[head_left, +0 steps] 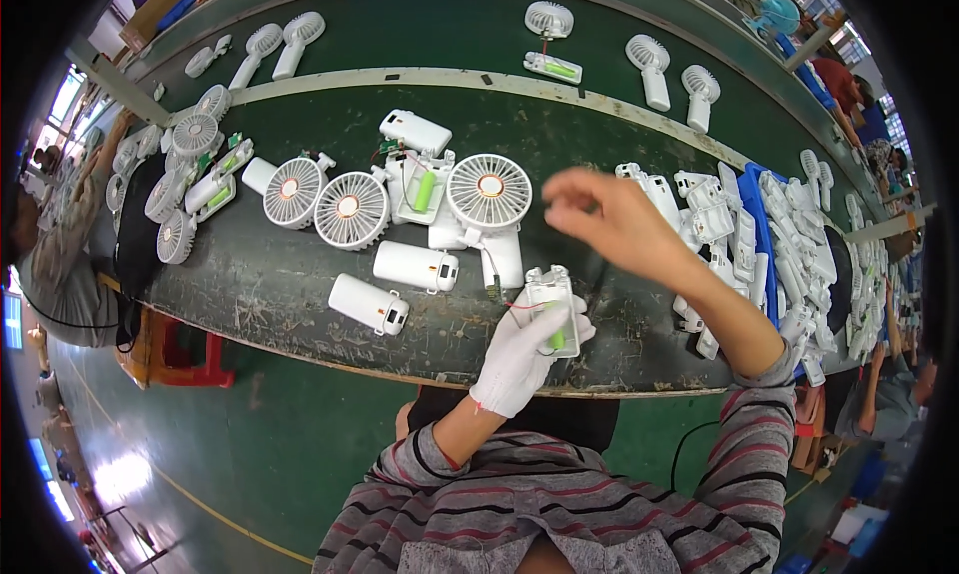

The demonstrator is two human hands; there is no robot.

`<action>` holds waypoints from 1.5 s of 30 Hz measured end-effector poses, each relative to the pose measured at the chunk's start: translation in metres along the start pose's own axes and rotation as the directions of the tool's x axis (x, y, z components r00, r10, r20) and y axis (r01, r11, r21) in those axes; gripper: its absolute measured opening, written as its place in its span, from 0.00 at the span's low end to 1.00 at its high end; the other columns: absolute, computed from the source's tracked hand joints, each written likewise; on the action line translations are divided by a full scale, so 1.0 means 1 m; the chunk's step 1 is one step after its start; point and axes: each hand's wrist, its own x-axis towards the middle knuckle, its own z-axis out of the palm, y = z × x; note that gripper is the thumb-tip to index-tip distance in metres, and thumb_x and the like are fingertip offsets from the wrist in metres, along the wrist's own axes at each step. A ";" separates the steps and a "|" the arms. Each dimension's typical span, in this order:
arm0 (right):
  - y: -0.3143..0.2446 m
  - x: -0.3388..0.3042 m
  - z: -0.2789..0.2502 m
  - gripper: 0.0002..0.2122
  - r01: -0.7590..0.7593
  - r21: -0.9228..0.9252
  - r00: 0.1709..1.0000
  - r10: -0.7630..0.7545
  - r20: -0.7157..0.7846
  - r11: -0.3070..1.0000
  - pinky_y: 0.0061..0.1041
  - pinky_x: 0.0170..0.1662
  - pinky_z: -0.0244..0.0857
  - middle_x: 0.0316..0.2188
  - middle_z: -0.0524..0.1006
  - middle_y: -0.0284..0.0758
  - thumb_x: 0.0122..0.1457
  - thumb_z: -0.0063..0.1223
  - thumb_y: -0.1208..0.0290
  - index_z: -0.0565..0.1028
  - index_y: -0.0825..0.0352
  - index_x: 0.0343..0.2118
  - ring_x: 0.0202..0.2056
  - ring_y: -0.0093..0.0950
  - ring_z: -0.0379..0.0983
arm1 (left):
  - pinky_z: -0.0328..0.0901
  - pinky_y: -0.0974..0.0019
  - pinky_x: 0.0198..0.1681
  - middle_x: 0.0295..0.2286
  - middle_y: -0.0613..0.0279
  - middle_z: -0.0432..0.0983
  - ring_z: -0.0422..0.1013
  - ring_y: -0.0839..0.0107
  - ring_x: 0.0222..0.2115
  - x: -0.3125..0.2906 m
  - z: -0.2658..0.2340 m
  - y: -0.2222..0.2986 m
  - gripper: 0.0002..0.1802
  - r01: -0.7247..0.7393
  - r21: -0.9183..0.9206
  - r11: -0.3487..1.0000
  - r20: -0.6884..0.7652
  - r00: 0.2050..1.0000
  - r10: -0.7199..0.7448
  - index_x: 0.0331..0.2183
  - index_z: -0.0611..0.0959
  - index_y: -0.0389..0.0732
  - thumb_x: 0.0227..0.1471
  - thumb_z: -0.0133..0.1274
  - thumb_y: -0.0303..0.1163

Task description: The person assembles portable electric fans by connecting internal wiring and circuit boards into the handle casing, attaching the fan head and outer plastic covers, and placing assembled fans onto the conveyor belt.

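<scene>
My left hand [522, 352], in a white knitted glove, is closed around an open white fan handle shell [544, 287] near the table's front edge. Inside that shell lies a green battery [557, 340], partly covered by the fingers. Thin wires run from it to a small circuit board [493, 290] beside the glove. My bare right hand [604, 214] hovers over the table with its fingers bent and apart, holding nothing that I can see. Just left of it is a white handheld fan [489, 192]. Another opened handle [420, 189] with a green battery lies beyond.
Two closed white handle cases [368, 304] [417, 265] lie left of my glove. More fan heads [352, 209] stand further left. On the right, loose white shells [704, 209] pile against a blue bin [756, 224]. Several fans [649, 69] rest beyond the pale strip. Other people sit at both sides.
</scene>
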 end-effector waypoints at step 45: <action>0.038 -0.093 -0.019 0.22 -0.138 0.668 0.883 0.396 -0.250 0.731 0.22 0.41 0.66 0.34 0.76 0.37 0.49 0.60 0.64 0.71 0.75 0.43 0.35 0.21 0.73 | 0.69 0.71 0.23 0.31 0.62 0.68 0.70 0.76 0.24 0.002 0.045 -0.009 0.17 0.155 0.460 0.874 0.095 0.970 -0.223 0.45 0.66 0.37 0.53 0.45 0.25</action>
